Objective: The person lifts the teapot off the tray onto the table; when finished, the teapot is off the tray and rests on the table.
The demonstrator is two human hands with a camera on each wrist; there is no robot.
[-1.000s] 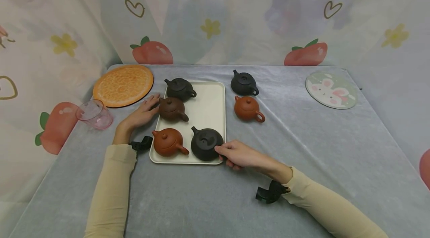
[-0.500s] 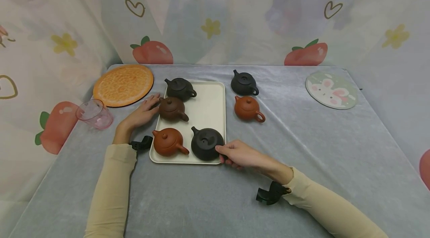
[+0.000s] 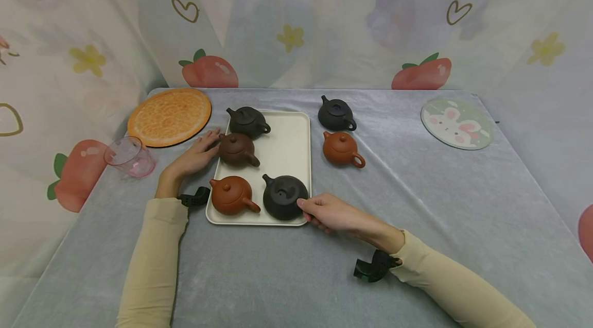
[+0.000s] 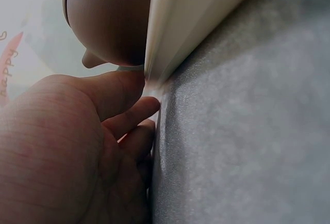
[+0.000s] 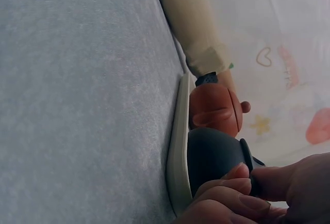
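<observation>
Grey surface (image 3: 259, 276), pale tray (image 3: 284, 148): four o'clock, right hand (image 3: 331, 212), fingers pinching black teapot (image 3: 282, 196), probably for control; nine, left hand (image 3: 193, 157), fingers apart, perhaps steadying.

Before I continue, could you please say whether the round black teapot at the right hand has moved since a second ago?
No: in the head view, the black teapot shows no visible shift against the cream rectangular tray.

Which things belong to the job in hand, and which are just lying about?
Seemingly in the job:
tray, left hand at its edge
front black teapot, in right hand
brown teapot
left orange teapot
left black teapot
perhaps right orange teapot, right black teapot

Just lying about:
glass
orange disc
rabbit disc
</observation>
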